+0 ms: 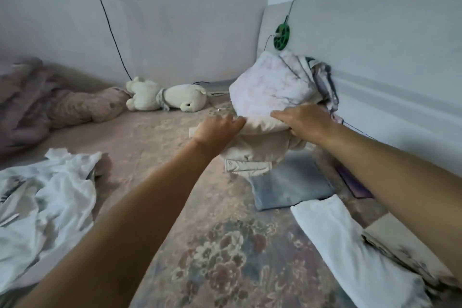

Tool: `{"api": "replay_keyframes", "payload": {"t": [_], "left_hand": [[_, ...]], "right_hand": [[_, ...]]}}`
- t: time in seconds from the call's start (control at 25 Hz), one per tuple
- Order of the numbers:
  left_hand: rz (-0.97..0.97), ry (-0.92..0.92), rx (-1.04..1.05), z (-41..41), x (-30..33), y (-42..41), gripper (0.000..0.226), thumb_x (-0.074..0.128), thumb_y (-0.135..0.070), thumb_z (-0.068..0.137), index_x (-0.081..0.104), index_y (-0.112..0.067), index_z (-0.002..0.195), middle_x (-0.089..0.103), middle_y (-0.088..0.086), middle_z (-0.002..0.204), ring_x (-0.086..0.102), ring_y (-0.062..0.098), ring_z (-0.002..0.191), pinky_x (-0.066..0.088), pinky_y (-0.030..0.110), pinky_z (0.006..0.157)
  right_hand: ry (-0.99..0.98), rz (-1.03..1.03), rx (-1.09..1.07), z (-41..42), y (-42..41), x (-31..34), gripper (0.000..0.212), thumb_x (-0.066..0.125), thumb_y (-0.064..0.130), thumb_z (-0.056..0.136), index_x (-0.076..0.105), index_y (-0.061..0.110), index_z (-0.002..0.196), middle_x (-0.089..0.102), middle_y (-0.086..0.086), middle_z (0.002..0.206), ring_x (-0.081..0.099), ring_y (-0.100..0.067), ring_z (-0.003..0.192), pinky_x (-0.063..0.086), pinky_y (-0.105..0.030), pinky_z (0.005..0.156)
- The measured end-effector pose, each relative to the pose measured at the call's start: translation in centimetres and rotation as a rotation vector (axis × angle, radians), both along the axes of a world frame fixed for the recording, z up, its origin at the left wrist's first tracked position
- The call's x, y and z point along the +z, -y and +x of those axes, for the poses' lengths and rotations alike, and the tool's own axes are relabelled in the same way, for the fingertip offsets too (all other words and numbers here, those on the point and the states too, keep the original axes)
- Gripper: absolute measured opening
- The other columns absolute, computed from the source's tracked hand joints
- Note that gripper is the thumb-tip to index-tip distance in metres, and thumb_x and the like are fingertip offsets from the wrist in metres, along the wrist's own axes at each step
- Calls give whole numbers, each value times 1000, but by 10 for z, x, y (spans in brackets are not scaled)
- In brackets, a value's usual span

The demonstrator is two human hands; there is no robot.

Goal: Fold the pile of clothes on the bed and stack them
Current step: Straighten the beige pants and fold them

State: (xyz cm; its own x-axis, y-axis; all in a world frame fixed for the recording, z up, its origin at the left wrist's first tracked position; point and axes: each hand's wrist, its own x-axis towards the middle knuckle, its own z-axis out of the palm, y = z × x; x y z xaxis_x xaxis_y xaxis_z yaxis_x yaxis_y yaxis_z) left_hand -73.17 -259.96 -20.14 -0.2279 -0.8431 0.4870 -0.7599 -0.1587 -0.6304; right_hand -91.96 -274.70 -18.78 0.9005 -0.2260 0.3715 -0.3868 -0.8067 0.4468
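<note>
Two hands point(220, 130) point(303, 120), one beige garment point(262, 142)

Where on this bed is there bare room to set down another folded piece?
The widest bare patch is the floral bedspread between the forearms, bordered by the crumpled white garment and the folded white piece. Another lies between the plush toy and that garment. Near the headboard it is crowded: beige garment under both hands, folded blue piece, pillow.
</note>
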Motion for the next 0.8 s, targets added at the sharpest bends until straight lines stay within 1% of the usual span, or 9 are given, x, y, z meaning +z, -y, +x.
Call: {"api": "replay_keyframes", "payload": {"t": [0.08,0.16,0.28,0.36,0.44,0.52,0.6,0.72,0.8], "left_hand": [[-105,-10,-5,6,-18,59,22,53,-7,68,61,-18,85,57,2,62,55,19,42,35,20,36],[-197,-33,13,9,-64,109,20,46,-3,80,51,-16,94,62,5,73,58,21,52,43,25,43],[-54,-199,2,-12,-179,135,23,45,-6,83,51,-14,103,66,13,86,60,26,61,52,34,51],[103,-327,-35,-40,-250,130,24,44,-11,83,52,-14,104,67,14,85,64,30,66,54,41,54],[224,-441,-19,-59,-283,118,27,43,-16,82,52,-14,108,68,14,93,66,36,82,55,48,66],[246,-533,-20,-62,-285,112,34,41,-25,79,49,-14,110,68,15,98,66,38,89,55,51,70],[217,-569,-39,-60,-259,111,45,41,-40,81,52,-14,117,65,18,108,64,39,96,52,53,76],[365,-625,145,-58,-218,123,66,25,-57,93,17,-26,151,16,13,157,17,32,144,9,58,114],[407,-694,264,-61,-231,135,75,3,-65,84,-2,-33,151,-9,5,160,-10,28,146,-14,57,111]], "right_hand": [[67,-170,-1,8,52,-11,40,44,-2,68,70,10,95,62,-10,62,59,-28,46,46,-28,45],[62,-267,-8,10,96,-47,36,50,-1,67,68,14,95,59,-6,61,56,-25,45,45,-28,46],[-17,-188,-3,-16,123,-147,37,58,5,69,66,18,103,61,-6,71,58,-26,53,47,-32,52],[-173,45,-44,-45,122,-225,67,77,8,50,60,21,113,68,-9,88,67,-28,69,53,-33,59],[-289,261,-175,-62,115,-263,89,75,9,40,47,26,124,67,-7,106,68,-25,90,55,-34,72],[-286,375,-235,-60,109,-257,85,62,14,57,38,28,137,56,-8,130,57,-25,117,46,-39,94],[-311,501,-281,-51,106,-233,70,51,32,85,22,30,148,26,-5,154,24,-23,142,21,-40,113],[-218,780,-397,-26,99,-207,62,30,59,95,11,39,150,-5,4,160,-10,-19,146,-4,-46,116],[-174,756,-472,-13,95,-225,64,19,68,91,0,46,148,-16,7,158,-19,-23,145,-11,-52,114]]}}
